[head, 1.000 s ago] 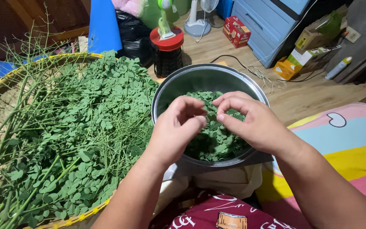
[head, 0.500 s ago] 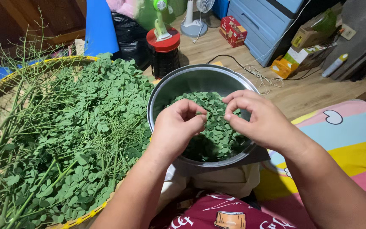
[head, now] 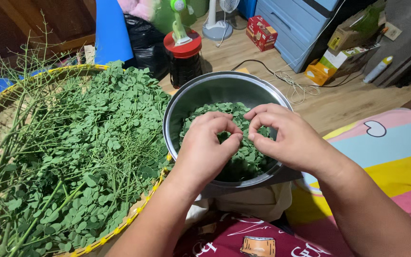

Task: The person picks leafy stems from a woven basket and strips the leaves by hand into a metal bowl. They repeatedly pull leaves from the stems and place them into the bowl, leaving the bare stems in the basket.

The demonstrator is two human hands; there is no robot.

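Both hands (head: 248, 140) pinched over leaves (head: 250, 157) in bowl (head: 224, 85).

Bare hands: two, the left hand (head: 205, 147) and the right hand (head: 288, 138), were over the bowl.
Round stainless-steel bowl (head: 215, 88) of picked green leaves: one.
Wide woven basket tray with a yellow rim (head: 134, 212), heaped with leafy green stems: one.
White standing fans (head: 215, 21): two.
Small green fan on a red-lidded black base (head: 182, 47): one.
Red cardboard box (head: 261, 32): one.
Blue plastic drawer cabinet (head: 296, 24): one.
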